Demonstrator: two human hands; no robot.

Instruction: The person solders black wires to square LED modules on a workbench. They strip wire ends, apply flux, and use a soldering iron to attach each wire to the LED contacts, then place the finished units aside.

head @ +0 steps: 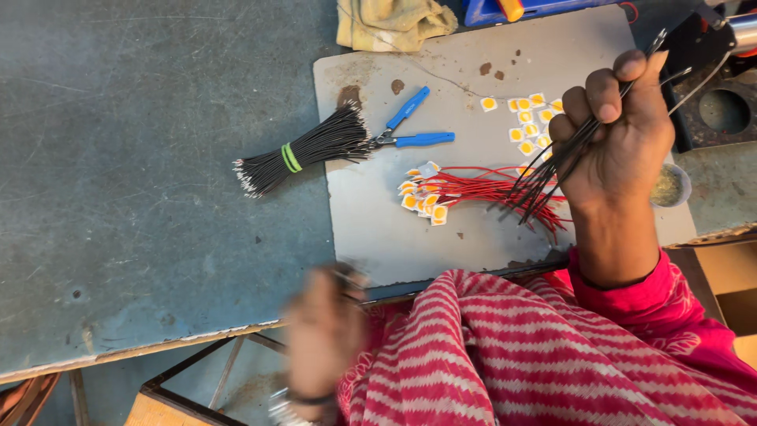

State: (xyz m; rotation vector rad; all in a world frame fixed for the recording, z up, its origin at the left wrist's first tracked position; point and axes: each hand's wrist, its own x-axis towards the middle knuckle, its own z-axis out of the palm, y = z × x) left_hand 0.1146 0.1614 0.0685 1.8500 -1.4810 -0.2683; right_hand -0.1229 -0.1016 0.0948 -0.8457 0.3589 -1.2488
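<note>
Head view: right hand [619, 134], fingers clamped on a fanned bunch of black wires [552, 170], holds it at right above the grey mat [410, 229] and red-wired chips [441, 193], seemingly for picking; left hand [323, 335] blurred at lower centre, grip unreadable.

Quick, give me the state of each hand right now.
Left hand: motion-blurred at the table edge; grip cannot be told.
Right hand: closed, holding a bunch of thin black wires.
</note>
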